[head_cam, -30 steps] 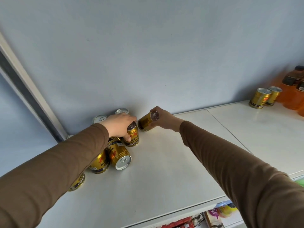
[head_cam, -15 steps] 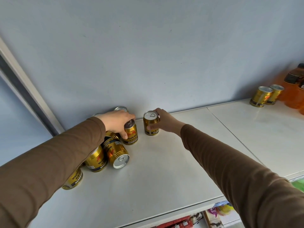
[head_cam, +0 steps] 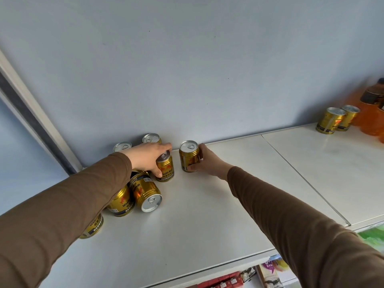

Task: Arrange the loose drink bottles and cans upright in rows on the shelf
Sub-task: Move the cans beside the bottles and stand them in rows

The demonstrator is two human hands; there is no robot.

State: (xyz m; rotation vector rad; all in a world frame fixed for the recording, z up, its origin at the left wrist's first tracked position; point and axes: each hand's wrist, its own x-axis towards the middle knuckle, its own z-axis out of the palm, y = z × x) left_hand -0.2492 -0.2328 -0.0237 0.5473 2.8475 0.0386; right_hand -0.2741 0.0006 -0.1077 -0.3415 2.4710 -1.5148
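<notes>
right hand (head_cam: 209, 163) grip clamped on upright can (head_cam: 189, 155), seating it on shelf (head_cam: 207, 215) by the back wall | left hand (head_cam: 149, 156) grip curled round second can (head_cam: 165, 167) left of it, steadying the row | tipped can (head_cam: 146, 194) further left, nearer the shelf's front edge | a second ago right-hand can was tilted, now upright

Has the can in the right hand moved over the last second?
Yes. The can in the right hand went from tilted in the air to upright on the shelf, close to the back wall.
</notes>
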